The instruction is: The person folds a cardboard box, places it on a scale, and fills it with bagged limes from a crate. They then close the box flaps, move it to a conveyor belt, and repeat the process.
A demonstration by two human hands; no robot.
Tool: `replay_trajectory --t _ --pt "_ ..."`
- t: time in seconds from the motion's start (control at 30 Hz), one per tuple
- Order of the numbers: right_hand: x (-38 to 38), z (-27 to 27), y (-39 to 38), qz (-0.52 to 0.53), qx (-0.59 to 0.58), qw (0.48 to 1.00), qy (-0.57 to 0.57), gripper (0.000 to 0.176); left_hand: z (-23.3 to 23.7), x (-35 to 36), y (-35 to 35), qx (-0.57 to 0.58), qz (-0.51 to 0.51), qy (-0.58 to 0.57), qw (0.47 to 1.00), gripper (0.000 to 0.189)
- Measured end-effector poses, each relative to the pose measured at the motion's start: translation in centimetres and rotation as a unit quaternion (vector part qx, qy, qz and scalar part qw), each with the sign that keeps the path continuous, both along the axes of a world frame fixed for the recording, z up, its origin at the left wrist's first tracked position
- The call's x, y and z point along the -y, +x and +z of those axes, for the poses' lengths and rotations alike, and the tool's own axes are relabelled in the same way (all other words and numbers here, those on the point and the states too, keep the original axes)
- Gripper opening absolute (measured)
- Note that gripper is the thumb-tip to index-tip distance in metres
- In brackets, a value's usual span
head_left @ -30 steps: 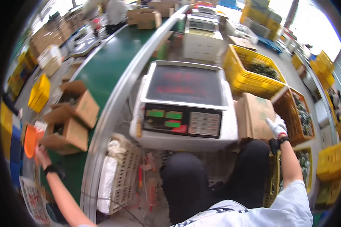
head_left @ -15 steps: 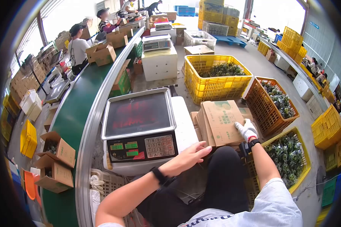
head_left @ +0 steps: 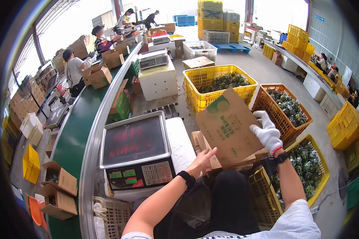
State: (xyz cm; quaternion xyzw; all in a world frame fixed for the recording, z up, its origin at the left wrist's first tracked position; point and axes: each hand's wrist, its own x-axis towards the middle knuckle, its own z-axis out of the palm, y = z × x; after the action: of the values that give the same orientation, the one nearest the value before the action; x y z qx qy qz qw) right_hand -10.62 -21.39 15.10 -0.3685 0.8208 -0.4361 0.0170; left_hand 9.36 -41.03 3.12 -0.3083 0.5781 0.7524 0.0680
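A flattened cardboard box [head_left: 229,127] with green print is tilted up above a stack of more flat cardboard [head_left: 243,163]. My right hand [head_left: 266,131], in a white glove with a red cuff edge, grips its right edge, thumb on the printed face. At its lower left edge is my bare left hand [head_left: 201,162], closed on the cardboard there; some of its fingers are hidden. Left of the stack, a digital scale [head_left: 137,137] with a bare metal pan rests on a white foam box [head_left: 181,135].
Crates of small plastic-wrapped dark green items stand ahead and right: yellow [head_left: 195,87], orange [head_left: 267,109] and yellow [head_left: 327,175]. A green conveyor [head_left: 73,143] with a metal rail runs along my left, carrying open cartons [head_left: 62,199]. Co-workers [head_left: 73,69] stand beyond it.
The top flattened box has been raised from the stack and tilted. My left hand has moved right to its lower edge, and my gloved right hand has risen with the cardboard.
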Motion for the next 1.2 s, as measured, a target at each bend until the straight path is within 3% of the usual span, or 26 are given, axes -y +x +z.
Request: replay_trajectory --t 0.03,0.07,0.13,0.2,0.27,0.33,0.4,0.5,0.6,0.67,0.73,0.83,0.87,0.9,0.93,1.0,1.07,1.13,1.17,1.2 --pt "-0.3 2.5 0.6 0.025 0.030 0.999 -0.013 0.045 0.0 1.0 -0.3 -0.071 0.047 -0.090 0.992 0.076" --pt "-0.5 4.3 1.1 0.065 -0.046 0.996 -0.033 0.041 0.1 1.6 -0.6 -0.139 0.094 -0.177 0.970 0.082" --pt "-1.0 7.0 2.7 0.185 -0.132 0.974 -0.004 0.035 1.9 1.7 -1.4 -0.256 0.292 -0.388 0.836 0.086" --pt "-0.6 6.3 3.6 0.250 -0.245 0.935 0.055 0.031 4.8 1.6 -1.6 -0.273 0.305 -0.367 0.835 0.084" --pt "-0.3 5.9 4.8 0.245 -0.280 0.927 0.047 0.022 6.4 0.9 -1.2 -0.291 0.320 -0.347 0.832 0.083" --pt "-0.3 7.3 5.7 0.211 -0.035 0.973 0.089 0.017 7.1 -0.1 -1.3 -0.325 0.304 -0.222 0.868 0.083" --pt "0.0 6.9 4.2 0.171 0.016 0.977 0.128 0.034 6.6 -0.2 -2.0 -0.324 0.303 -0.175 0.879 0.086" --pt "0.3 7.1 1.4 0.175 0.068 0.961 0.204 0.049 5.9 -0.4 -2.6 -0.329 0.273 -0.244 0.870 0.086" --pt "1.3 8.2 0.7 0.163 -0.010 0.944 0.288 0.055 5.9 -0.4 -2.5 -0.344 0.264 -0.228 0.872 0.086" --pt "2.4 7.4 -0.4 0.154 -0.073 0.952 0.255 0.057 6.7 -0.5 -1.8 -0.342 0.260 -0.213 0.878 0.085" --pt "3.9 6.6 -1.1 0.102 -0.093 0.963 0.231 0.057 6.4 -0.9 -1.1 -0.375 0.198 -0.348 0.836 0.086" --pt "5.7 6.8 -0.2 0.108 -0.124 0.965 0.205 0.056 7.3 -1.2 -0.3 -0.395 0.160 -0.417 0.803 0.071" --pt "6.2 7.0 0.2 0.112 -0.127 0.964 0.206 0.055 7.5 -1.0 0.1 -0.376 0.140 -0.469 0.787 0.063" --pt "6.6 7.3 0.5 0.122 -0.123 0.961 0.214 0.056 7.8 -0.7 0.4 -0.361 0.145 -0.591 0.706 0.050" --pt "6.9 7.4 0.7 0.130 -0.117 0.959 0.222 0.056 8.5 -0.3 0.8 -0.370 0.129 -0.631 0.669 0.048" --pt "7.1 7.1 0.8 0.160 -0.108 0.960 0.202 0.056 8.8 1.6 0.9 -0.395 0.025 -0.655 0.644 0.046" --pt "6.4 7.9 0.7 0.177 -0.103 0.954 0.220 0.050 9.0 2.3 0.8 -0.385 0.011 -0.622 0.682 0.042" --pt "4.9 8.3 -1.8 0.247 -0.112 0.953 0.135 0.042 9.1 2.5 0.3 -0.387 0.016 -0.601 0.699 0.039" --pt "3.9 9.4 -1.5 0.217 -0.043 0.968 0.122 0.042 8.9 2.8 0.0 -0.391 0.016 -0.597 0.700 0.039" --pt "2.6 8.2 -3.7 0.251 -0.006 0.965 0.073 0.048 8.6 3.2 -0.2 -0.393 0.024 -0.594 0.702 0.037"
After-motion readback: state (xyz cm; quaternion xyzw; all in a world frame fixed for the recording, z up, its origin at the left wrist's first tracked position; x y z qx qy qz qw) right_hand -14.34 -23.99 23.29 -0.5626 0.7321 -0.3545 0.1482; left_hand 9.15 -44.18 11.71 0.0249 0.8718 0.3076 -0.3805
